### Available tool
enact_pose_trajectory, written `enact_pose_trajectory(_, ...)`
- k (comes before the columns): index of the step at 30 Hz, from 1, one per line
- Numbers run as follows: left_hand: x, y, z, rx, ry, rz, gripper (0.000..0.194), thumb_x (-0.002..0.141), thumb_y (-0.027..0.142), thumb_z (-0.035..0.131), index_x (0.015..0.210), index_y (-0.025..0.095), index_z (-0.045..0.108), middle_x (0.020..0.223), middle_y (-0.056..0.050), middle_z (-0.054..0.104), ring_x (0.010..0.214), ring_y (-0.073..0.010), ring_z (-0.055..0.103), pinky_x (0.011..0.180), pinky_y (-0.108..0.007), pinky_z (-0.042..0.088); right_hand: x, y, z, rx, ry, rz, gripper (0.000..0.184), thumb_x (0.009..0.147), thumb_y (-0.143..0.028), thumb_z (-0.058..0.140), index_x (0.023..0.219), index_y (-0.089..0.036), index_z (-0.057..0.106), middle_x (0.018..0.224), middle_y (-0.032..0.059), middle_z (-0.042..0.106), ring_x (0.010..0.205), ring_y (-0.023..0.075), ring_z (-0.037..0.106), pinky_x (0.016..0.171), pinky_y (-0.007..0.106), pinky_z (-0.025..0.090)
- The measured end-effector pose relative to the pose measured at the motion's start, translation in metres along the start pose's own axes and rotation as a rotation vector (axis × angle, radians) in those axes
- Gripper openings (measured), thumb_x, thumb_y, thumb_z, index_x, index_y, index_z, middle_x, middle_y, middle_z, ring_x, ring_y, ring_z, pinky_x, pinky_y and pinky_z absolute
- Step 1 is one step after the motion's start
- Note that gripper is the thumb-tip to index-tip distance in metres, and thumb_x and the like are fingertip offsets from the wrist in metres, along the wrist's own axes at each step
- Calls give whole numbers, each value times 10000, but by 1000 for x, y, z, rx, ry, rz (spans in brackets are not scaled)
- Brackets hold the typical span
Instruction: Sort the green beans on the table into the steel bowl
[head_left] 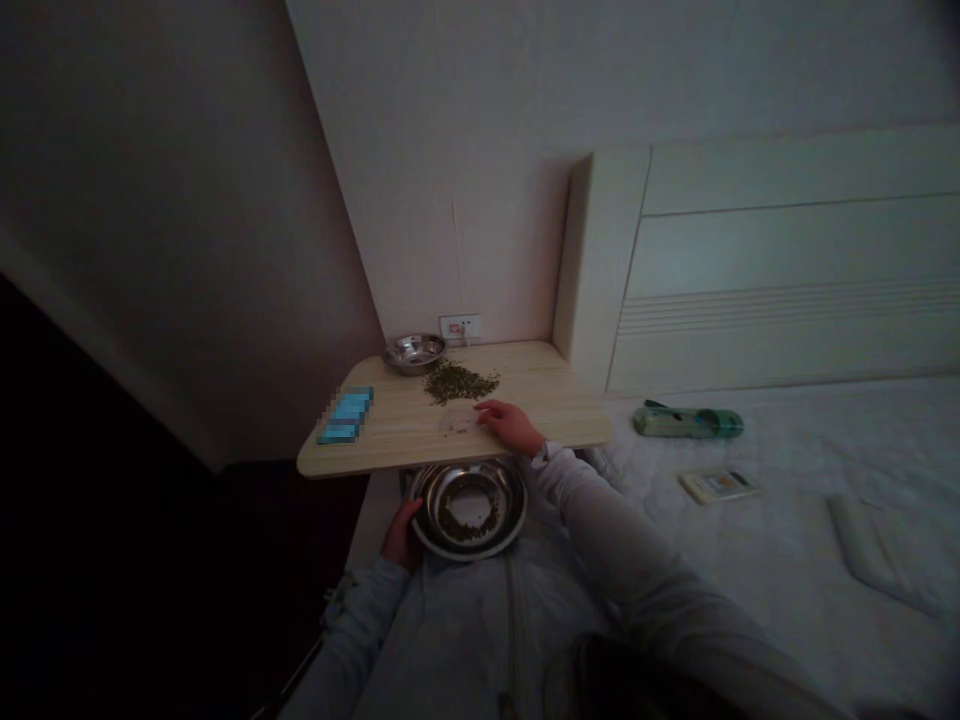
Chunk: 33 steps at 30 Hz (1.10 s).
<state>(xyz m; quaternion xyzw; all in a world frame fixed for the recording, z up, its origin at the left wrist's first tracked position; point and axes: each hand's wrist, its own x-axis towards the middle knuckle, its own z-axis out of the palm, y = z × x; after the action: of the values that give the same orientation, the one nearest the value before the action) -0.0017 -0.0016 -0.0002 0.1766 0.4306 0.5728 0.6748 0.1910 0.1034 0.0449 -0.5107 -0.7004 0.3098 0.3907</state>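
Observation:
My left hand [402, 532] is closed on the left rim of a large stainless steel bowl [517, 515], which sits at my lap just below the table's front edge. Small dark green grains, perhaps beans, lie in a ring inside it. My right hand [513, 426] rests low over the wooden tabletop [390, 425], fingers reaching left and somewhat apart. Its fingertips are beside a faint pale patch [456, 421] with a few specks; what that patch is, I cannot tell. Just beyond lies a loose pile of the same green grains [456, 382].
A smaller steel bowl [415, 354] stands at the table's back left. A phone with a blurred blue screen [347, 415] lies at the left. On the bed at right are a green bottle-like thing [688, 421] and another phone [718, 486]. A wall socket [459, 327] sits behind the table.

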Motion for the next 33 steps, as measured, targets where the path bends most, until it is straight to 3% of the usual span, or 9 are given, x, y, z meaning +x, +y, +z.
enact_pose_trajectory(33, 3, -2, -2, -25, -39, -21, 39, 553, 192, 557, 524, 185, 581, 592, -24, 656, 807, -227, 576, 711, -302, 435, -2, -5, -3, -32, -75, 88, 215, 605, -208, 470, 778, -184, 595, 629, -32, 588, 595, 86, 478, 584, 195, 346)
